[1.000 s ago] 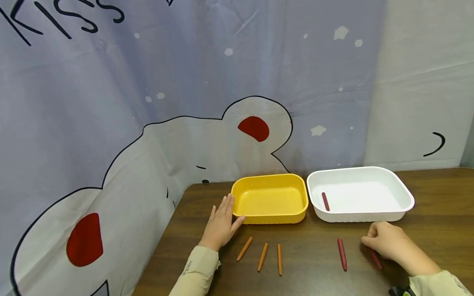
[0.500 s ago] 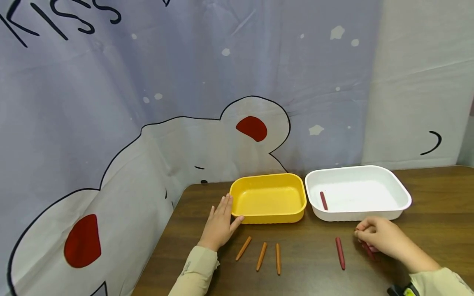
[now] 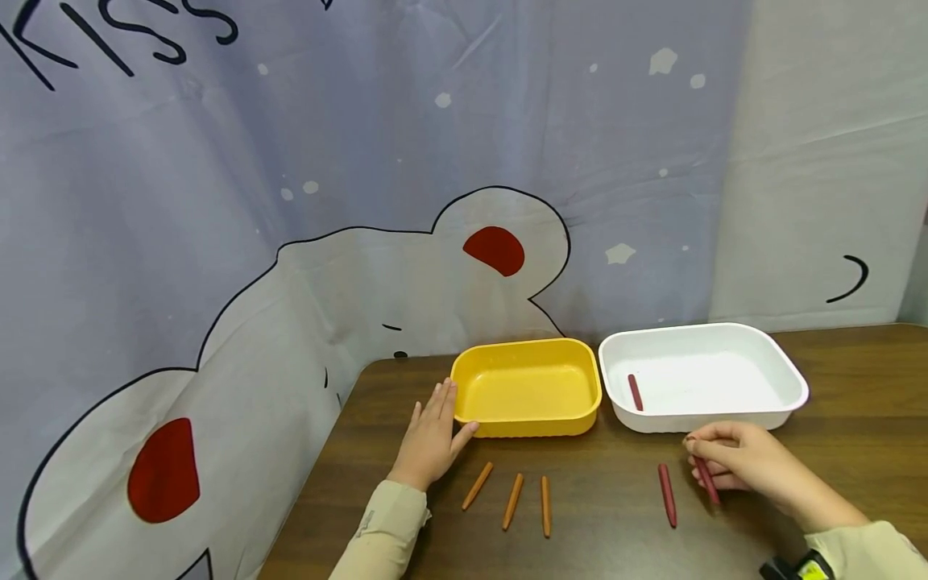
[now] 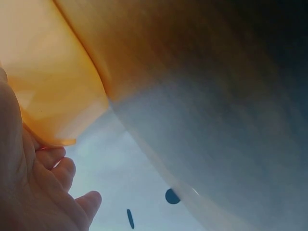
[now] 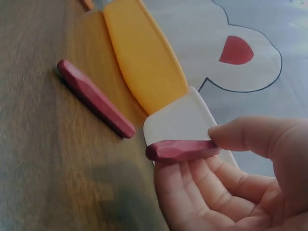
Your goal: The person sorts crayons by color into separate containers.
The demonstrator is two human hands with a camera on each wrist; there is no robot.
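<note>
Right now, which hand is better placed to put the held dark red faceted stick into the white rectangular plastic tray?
Likely the right hand: it pinches the held stick, close to the white tray. The left hand, farther off, touches the yellow rectangular plastic tray instead.

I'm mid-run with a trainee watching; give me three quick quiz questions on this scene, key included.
1. True or false: the left hand is touching the white tray.
2. How many orange crayons lie on the table?
3. Fill in: the right hand is holding a ____.

Key: 1. False, it touches the yellow tray. 2. Three. 3. Red crayon.
</note>
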